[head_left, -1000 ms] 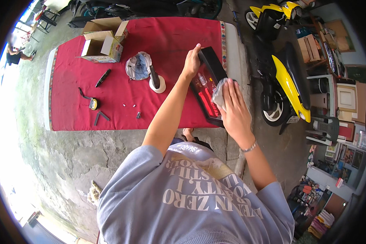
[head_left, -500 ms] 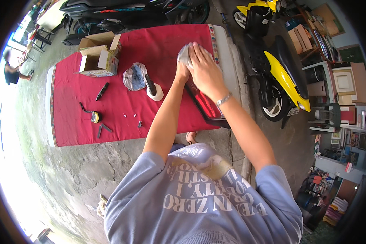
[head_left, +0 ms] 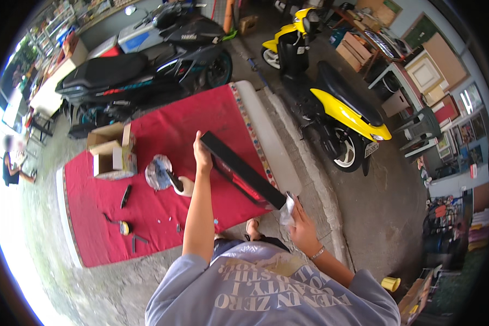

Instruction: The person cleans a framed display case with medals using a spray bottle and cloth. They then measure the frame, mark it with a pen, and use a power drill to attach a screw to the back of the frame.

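A long, black, box-like frame with red on its face (head_left: 244, 169) is tilted up on edge over the red-covered table. My left hand (head_left: 202, 156) grips its far left end, fingers wrapped round the corner. At the near right end, my right hand (head_left: 303, 232) holds a crumpled pale cloth (head_left: 288, 211) against the corner, past the table's edge. Left of the frame are a white roll with a dark handle-like piece (head_left: 184, 187) and a crumpled grey-and-white bundle (head_left: 157, 171).
An open cardboard box (head_left: 115, 167), a black pen-like tool (head_left: 126, 196), a yellow tape measure (head_left: 125, 227) and dark strips (head_left: 136, 242) lie on the red cloth (head_left: 214, 111). A dark motorcycle (head_left: 141, 76) and a yellow scooter (head_left: 345, 108) stand beyond. A person (head_left: 10, 165) sits far left.
My hands, earlier together on the cloth at the frame's far end, are now apart at opposite ends. The frame has been tipped up, showing its black side. My view has shifted.
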`<state>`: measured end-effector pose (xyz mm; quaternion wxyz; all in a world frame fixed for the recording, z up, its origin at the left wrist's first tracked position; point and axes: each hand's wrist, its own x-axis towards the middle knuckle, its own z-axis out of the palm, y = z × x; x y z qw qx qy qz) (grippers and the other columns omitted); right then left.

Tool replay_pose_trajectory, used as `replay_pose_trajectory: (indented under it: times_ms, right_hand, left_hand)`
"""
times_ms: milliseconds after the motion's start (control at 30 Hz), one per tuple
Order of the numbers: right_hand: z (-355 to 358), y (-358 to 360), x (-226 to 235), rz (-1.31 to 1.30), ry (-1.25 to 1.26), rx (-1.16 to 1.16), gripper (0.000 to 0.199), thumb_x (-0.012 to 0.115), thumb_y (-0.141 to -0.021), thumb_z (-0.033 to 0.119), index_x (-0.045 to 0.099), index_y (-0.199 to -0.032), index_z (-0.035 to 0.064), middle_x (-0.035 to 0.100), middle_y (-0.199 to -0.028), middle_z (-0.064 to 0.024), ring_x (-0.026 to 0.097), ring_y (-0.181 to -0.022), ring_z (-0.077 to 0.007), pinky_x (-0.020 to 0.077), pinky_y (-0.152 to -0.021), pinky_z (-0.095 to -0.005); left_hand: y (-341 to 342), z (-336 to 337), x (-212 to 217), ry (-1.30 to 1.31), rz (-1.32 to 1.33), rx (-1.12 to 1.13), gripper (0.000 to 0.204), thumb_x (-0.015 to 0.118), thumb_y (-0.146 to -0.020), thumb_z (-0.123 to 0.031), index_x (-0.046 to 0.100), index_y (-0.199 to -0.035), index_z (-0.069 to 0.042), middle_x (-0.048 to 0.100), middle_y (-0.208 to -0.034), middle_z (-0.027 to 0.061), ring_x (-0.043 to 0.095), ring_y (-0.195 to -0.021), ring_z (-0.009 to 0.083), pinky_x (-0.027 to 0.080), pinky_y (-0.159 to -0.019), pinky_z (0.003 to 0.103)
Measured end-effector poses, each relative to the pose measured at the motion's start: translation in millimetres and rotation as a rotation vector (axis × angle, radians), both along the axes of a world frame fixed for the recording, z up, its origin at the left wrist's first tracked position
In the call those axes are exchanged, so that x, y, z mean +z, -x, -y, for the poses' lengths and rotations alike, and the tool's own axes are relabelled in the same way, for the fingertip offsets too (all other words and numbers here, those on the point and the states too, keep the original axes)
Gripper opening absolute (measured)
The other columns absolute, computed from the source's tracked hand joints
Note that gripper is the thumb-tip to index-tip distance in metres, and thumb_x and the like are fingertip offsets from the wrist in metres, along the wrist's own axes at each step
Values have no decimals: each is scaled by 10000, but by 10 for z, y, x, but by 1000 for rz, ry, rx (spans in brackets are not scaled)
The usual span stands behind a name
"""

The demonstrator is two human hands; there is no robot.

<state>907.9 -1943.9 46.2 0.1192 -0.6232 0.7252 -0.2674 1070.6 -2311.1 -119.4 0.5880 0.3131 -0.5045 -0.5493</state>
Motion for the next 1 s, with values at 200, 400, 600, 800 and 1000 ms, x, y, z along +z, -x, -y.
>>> replay_pose_trajectory:
  times_ms: [200, 400, 600, 800, 1000]
  right_hand:
    - [-293, 214, -1369, 536, -220, -216, 617, 511, -996, 278, 298, -1495, -17, 422, -1475, -241, 554, -1236, -364, 469, -986, -373]
    - [581, -260, -1538, 357, 356, -111, 714, 733, -857, 86, 321, -1430, -26, 477, -1359, -195, 645, -1010, -323, 525, -893, -439]
    - [705, -175, -871, 330, 419, -116, 690, 751, -830, 176, 407, -1383, -53, 634, -1040, -217, 646, -926, -376, 529, -786, -416]
    - [1111, -201, 123, 126, 171, -78, 719, 723, -858, 303, 396, -1411, -21, 600, -1117, -249, 619, -977, -437, 524, -795, -478]
    - [1440, -117, 102, -21, 7, -44, 674, 691, -891, 318, 398, -1399, -14, 614, -1110, -235, 650, -927, -409, 552, -748, -446]
  left_hand:
    - [13, -53, 98, -175, -50, -154, 794, 227, -978, -719, 624, -956, -32, 664, -825, 97, 614, -722, 186, 503, -711, 308]
    - [49, -292, -62, -344, -100, 19, 659, 264, -1019, -643, 560, -1146, -69, 672, -898, 101, 630, -796, 186, 513, -705, 308]
    - [132, -138, -65, -659, -124, 83, 568, 296, -1028, -616, 578, -1072, -126, 652, -863, 55, 608, -712, 171, 490, -606, 304]
    - [129, -704, -655, -846, -199, 10, 606, 261, -1004, -682, 625, -1068, -201, 617, -837, -18, 591, -752, 149, 479, -676, 312]
    - [296, -1049, -995, -939, 43, -53, 610, 292, -1023, -628, 610, -1094, -112, 602, -898, 24, 541, -800, 145, 423, -697, 311]
